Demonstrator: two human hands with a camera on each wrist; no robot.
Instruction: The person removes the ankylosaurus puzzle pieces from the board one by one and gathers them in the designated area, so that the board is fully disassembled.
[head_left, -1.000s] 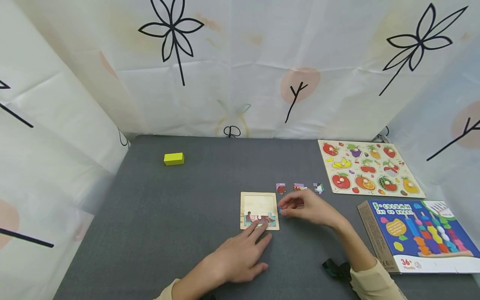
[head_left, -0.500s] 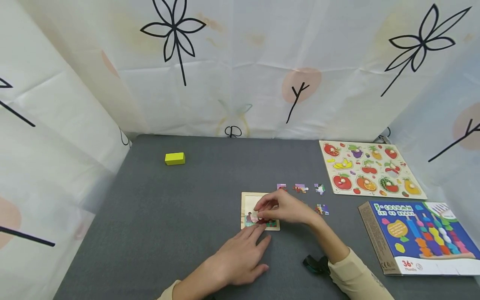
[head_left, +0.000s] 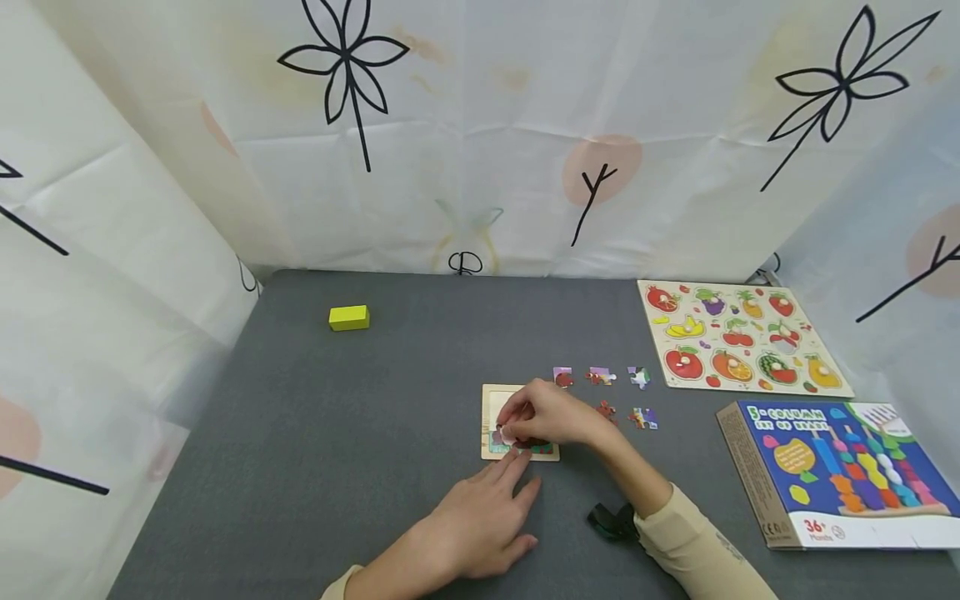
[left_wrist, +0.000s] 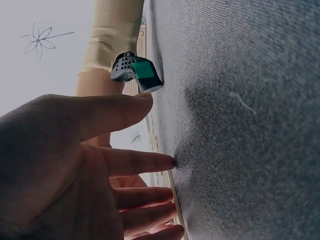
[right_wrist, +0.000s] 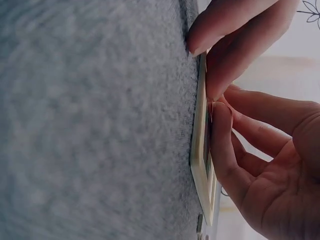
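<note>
A small wooden puzzle tray point(head_left: 485, 421) lies on the grey table, its lower part filled with reddish-brown and teal pieces. My right hand point(head_left: 558, 414) is over it, thumb and fingertips pinching a puzzle piece at the tray's surface; the fingers hide most of that piece. In the right wrist view, the tray point(right_wrist: 199, 160) is seen edge-on, with the fingertips close against its inside. My left hand point(head_left: 478, 521) lies palm down with its fingers extended, the fingertips touching the tray's near edge. Loose jigsaw pieces point(head_left: 602, 377) lie just right of the tray.
At the back left sits a yellow block point(head_left: 348, 317). A fruit peg board point(head_left: 750, 342) lies at the back right, with a blue toy box point(head_left: 832, 475) in front of it. A patterned white curtain point(head_left: 480, 167) borders the table's back.
My right hand has moved left from the tray's right side to over the tray, bringing the pinched puzzle piece, and then slightly further left. The left hand has stayed at the near edge.
</note>
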